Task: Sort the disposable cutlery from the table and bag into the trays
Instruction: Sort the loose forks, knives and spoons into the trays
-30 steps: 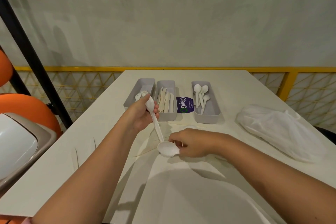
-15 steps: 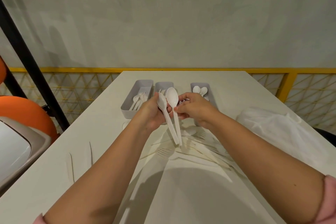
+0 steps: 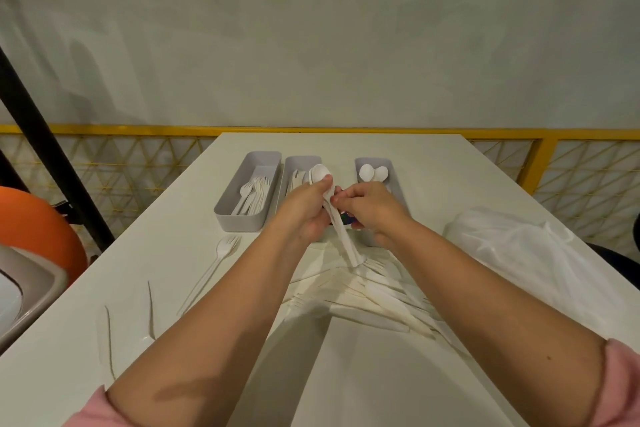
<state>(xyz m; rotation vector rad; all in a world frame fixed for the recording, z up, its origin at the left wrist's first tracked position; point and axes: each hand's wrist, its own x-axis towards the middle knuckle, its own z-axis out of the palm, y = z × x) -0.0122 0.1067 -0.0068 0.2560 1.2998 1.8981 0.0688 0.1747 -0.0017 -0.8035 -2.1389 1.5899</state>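
Spoons [image 3: 320, 173] up over the trays [image 3: 239, 218]
My left hand [image 3: 304, 211] grips them; right hand [image 3: 372, 210] touches at 3 o'clock, can't tell if it's pinching.

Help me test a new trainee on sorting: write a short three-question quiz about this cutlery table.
1. True or false: the left hand grips spoons.
2. The leftmost tray holds: A knives, B forks, C spoons?
3. Fill in: the plastic bag lies on the table's ____ side.
Key: 1 true; 2 B; 3 right.
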